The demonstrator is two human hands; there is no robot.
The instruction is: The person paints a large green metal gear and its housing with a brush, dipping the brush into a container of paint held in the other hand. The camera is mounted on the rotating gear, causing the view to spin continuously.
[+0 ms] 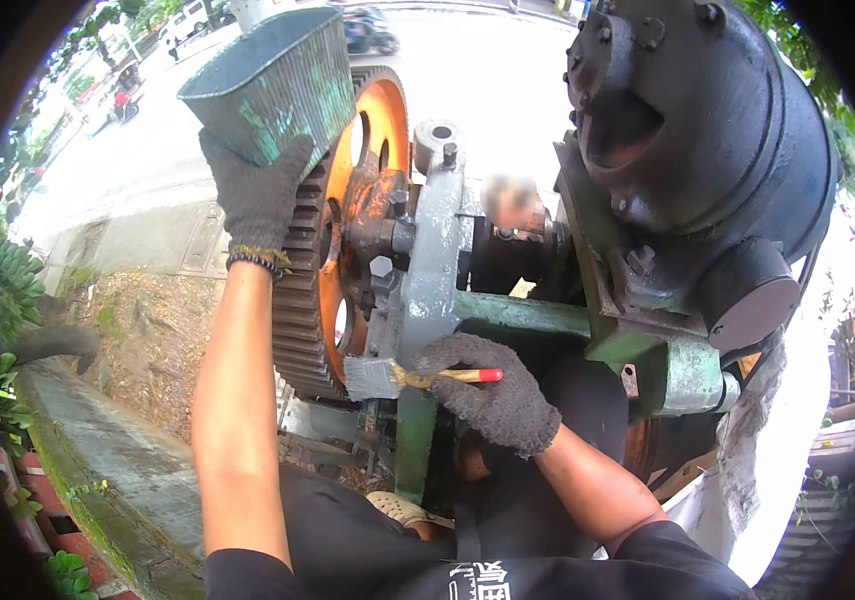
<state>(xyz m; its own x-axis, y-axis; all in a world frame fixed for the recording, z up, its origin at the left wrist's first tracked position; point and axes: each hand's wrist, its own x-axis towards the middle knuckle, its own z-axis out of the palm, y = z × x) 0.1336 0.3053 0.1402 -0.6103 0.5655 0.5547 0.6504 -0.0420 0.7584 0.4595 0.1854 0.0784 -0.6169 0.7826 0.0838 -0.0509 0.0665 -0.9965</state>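
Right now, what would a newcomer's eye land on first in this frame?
Probably the big toothed gear wheel with orange spokes at centre left, on a grey-green machine frame. The gloved left hand holds a paint-stained ribbed container up above it, while the gloved right hand presses a flat paintbrush against the frame.

Counts visible in the head view: two gloved hands, the left hand (259,190) and the right hand (492,392); two dark knit gloves, one on each. One ribbed green container (277,85). One paintbrush (417,377) with a red-tipped handle. One large toothed gear wheel (332,240) with an orange face. One grey upright frame piece (434,255). One large dark motor housing (692,130). One green crossbar (522,315).
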